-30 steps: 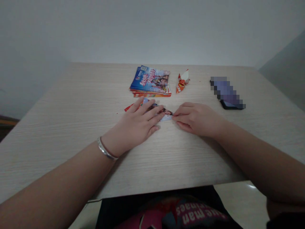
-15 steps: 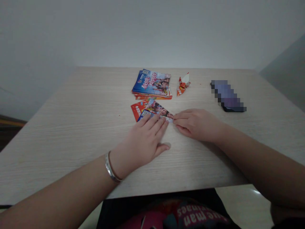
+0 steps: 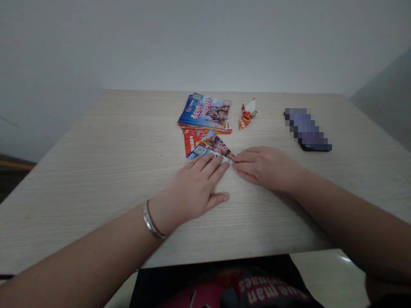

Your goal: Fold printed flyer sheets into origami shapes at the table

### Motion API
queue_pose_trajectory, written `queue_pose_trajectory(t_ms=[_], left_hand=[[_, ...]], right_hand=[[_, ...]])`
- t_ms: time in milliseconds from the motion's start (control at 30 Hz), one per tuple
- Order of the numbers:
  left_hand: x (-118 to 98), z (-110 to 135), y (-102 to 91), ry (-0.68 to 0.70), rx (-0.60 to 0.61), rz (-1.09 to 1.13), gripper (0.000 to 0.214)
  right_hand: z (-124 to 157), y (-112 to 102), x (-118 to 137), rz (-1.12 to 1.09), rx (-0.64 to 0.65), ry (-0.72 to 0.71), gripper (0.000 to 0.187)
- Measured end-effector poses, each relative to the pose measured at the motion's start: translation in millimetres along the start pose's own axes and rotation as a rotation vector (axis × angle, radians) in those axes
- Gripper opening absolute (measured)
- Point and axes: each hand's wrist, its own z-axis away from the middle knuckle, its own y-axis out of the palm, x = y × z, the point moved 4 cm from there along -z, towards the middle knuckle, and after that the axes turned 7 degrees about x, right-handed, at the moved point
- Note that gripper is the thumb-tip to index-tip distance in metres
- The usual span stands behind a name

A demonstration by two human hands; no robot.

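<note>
Left hand [image 3: 195, 186] slid back, flat; right hand [image 3: 263, 167] pinches glossy folded leaflet [image 3: 205, 145].

Folded leaflet [image 3: 207, 147]: orange-red and blue, with photo print and white QR panel. Leaflet stack [image 3: 205, 112]: blue cover, red lettering. Paper figure [image 3: 247, 114]: orange and white. Table [image 3: 112, 162]: pale wood grain. Bracelet [image 3: 150, 220]: silver.

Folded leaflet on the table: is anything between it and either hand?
Nothing visible. The left hand rests its fingers on the near edge of the folded leaflet, and the right hand touches its right corner.
</note>
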Motion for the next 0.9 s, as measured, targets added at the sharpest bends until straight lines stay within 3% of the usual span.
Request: queue_pose_trajectory(t_ms=[633, 900], left_hand=[[1.7, -3.0, -2.1, -0.001, 0.033, 0.047, 0.072], [3.9, -1.8, -8.9, -0.067, 0.070, 0.046, 0.059]], right_hand=[[-1.1, -1.8, -0.8, -0.086, 0.105, 0.085, 0.028], [1.8, -0.7, -3.3, -0.106, 0.111, 0.137, 0.027]])
